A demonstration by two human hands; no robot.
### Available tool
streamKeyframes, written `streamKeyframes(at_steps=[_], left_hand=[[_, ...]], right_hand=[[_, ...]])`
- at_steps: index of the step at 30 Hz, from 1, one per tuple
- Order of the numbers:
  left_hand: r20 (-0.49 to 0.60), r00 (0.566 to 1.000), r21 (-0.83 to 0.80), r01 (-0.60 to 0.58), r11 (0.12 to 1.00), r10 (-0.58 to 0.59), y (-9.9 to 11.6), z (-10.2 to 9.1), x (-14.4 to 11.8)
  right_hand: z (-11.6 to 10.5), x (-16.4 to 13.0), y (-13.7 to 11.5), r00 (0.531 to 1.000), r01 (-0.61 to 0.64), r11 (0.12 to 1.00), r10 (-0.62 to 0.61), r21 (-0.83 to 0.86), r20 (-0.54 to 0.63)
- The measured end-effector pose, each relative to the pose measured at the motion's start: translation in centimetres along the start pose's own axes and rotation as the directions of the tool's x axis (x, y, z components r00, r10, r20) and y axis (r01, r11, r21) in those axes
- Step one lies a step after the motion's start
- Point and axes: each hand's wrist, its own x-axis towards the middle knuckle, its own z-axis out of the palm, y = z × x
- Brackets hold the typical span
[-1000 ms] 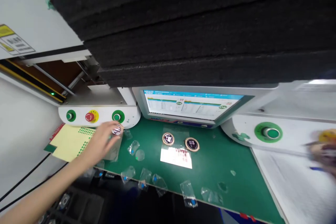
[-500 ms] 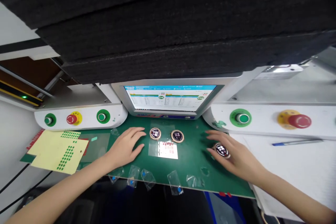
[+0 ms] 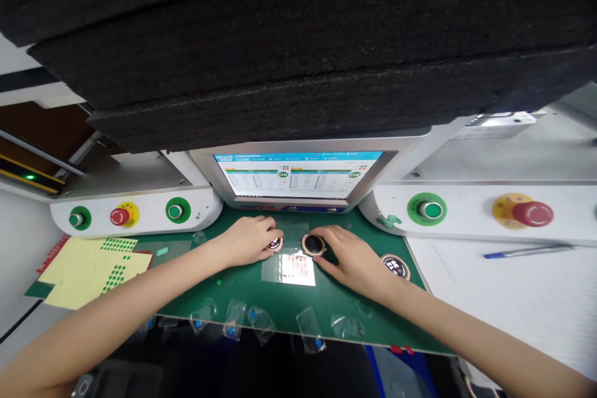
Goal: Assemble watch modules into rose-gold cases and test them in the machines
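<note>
left hand [image 3: 247, 240] pinches a round disc [image 3: 275, 244], right hand [image 3: 351, 256] pinches its neighbour disc [image 3: 313, 245] on the green mat [image 3: 373, 305].

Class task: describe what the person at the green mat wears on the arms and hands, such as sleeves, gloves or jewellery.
Both forearms are bare as far as the picture shows: no sleeves in view. The left hand and right hand wear no gloves. No rings, watch or bands can be seen; the wrists show nothing worn.

Two round, dark-faced discs, the left disc [image 3: 275, 243] and the right disc [image 3: 313, 244], lie flat side by side near the worktop's [image 3: 261, 298] back edge.
</note>
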Motion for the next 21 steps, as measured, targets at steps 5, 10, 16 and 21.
streamKeyframes(at_steps=[5,10,16,21], left_hand=[[-0.062,0.996,-0.041,0.056,0.998,-0.058,-0.2,0.8,0.2],[-0.201,0.972,-0.128,0.101,0.987,-0.126,-0.2,0.0,-3.0],[-0.6,0.709,-0.131,0.37,0.92,-0.371,-4.9,-6.0,-14.0],[-0.474,0.481,-0.115,0.797,0.593,-0.737,-14.5,-10.8,-17.3]], right_hand=[[0.6,0.2,-0.7,0.998,-0.055,0.998,0.054,-0.035,-0.014],[1.0,0.0,-1.3,0.998,-0.063,0.995,0.062,-0.081,-0.014],[1.2,-0.7,-1.3,0.997,-0.065,0.991,0.061,-0.116,-0.036],[2.1,-0.8,-1.0,0.973,-0.23,0.967,0.231,-0.111,-0.004]])
